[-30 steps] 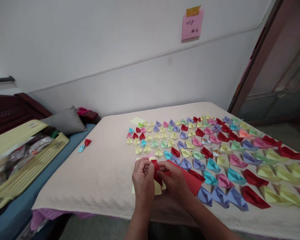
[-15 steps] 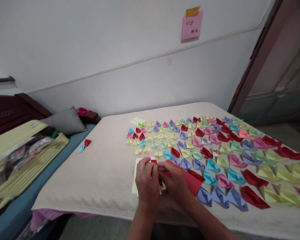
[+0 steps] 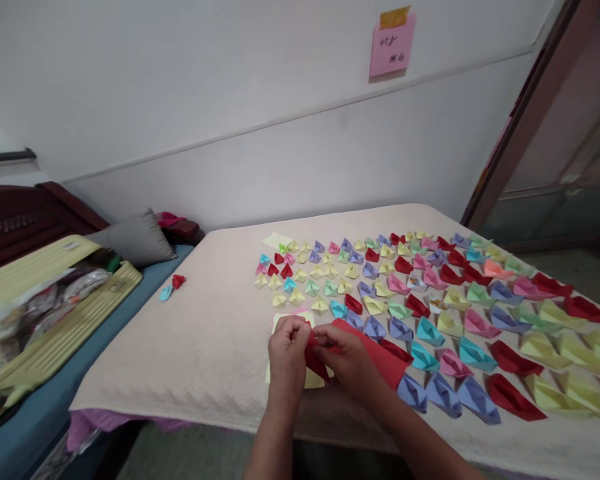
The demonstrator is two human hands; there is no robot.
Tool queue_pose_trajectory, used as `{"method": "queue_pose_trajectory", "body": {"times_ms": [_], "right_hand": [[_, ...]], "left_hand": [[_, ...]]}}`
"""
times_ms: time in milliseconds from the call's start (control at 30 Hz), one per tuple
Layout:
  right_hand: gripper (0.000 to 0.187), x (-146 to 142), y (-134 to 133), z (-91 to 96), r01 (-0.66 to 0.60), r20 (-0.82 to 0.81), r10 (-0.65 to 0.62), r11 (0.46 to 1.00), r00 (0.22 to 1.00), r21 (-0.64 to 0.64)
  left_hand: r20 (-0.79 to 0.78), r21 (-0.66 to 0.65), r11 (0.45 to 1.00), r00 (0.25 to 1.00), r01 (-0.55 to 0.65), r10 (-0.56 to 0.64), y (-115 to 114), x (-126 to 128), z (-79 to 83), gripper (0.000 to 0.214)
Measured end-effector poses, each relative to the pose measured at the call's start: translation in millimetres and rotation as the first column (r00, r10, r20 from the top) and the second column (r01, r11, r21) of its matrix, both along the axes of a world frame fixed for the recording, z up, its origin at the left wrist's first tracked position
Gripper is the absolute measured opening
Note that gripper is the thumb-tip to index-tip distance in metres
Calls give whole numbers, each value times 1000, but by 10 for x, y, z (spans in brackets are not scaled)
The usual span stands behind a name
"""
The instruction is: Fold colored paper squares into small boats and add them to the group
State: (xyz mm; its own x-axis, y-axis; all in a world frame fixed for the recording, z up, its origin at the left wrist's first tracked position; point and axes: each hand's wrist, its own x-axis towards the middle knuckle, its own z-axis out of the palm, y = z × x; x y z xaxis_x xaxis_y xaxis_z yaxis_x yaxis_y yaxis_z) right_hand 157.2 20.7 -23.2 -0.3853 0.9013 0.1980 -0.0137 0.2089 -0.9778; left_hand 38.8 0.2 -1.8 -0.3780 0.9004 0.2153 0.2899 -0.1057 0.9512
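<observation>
My left hand (image 3: 286, 352) and my right hand (image 3: 347, 357) meet over the near edge of the cream-covered table (image 3: 200, 353). Both pinch a small red folded paper (image 3: 314, 355) between their fingertips. Under the hands lie a pale yellow paper sheet (image 3: 310, 379) and a flat red paper sheet (image 3: 380, 357). Rows of folded paper boats (image 3: 430, 313) in red, yellow, blue, purple, pink and green cover the table beyond and to the right of my hands.
A bed (image 3: 45, 400) with a blue sheet stands at the left, bearing a yellow bag of goods (image 3: 45, 300), a grey pillow (image 3: 135, 239), plus a red and a blue paper boat (image 3: 173, 287). A pink note (image 3: 392, 47) hangs on the wall. A door frame (image 3: 520, 127) rises at right.
My hands have stayed over the yellow sheet, working the red paper between the fingers. The left hand closed in on the right, then eased back slightly. The view shifted a little.
</observation>
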Motion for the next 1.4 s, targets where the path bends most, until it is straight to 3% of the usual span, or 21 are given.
{"method": "queue_pose_trajectory", "body": {"times_ms": [133, 233, 300, 367, 467, 767, 900, 1067, 1400], "right_hand": [[13, 17, 14, 1, -46, -75, 39, 994, 996, -102], [14, 35, 20, -4, -107, -163, 81, 982, 983, -158], [13, 47, 23, -8, -143, -216, 104, 974, 971, -175], [14, 58, 28, -13, -177, -253, 127, 967, 959, -185], [13, 68, 37, -18, -205, -264, 148, 957, 953, -204], [14, 72, 38, 1, -255, -312, 158, 919, 937, -300], [17, 81, 35, -13, -299, -357, 175, 896, 918, -329], [21, 71, 46, -73, -341, -454, 159, 871, 877, -353], [32, 52, 55, -95, -336, -492, 119, 862, 862, -380]], "left_hand": [[215, -86, 996, 977, 25, -6, 25, -15, -12, 10], [400, -84, 995, 917, 48, -10, 34, -37, -15, 30], [478, -106, 988, 877, 109, -46, 19, -49, -1, 40], [513, -133, 972, 852, 195, -101, -6, -53, 19, 33], [540, -122, 960, 828, 253, -150, -29, -55, 30, 21], [403, -114, 987, 914, 110, -55, -7, -61, -26, 23], [492, -79, 991, 869, 105, -53, -42, -45, 22, 32], [568, -21, 982, 810, 190, -145, -55, -61, 50, 19], [516, 6, 991, 849, 134, -118, -61, -84, 30, 13]]}}
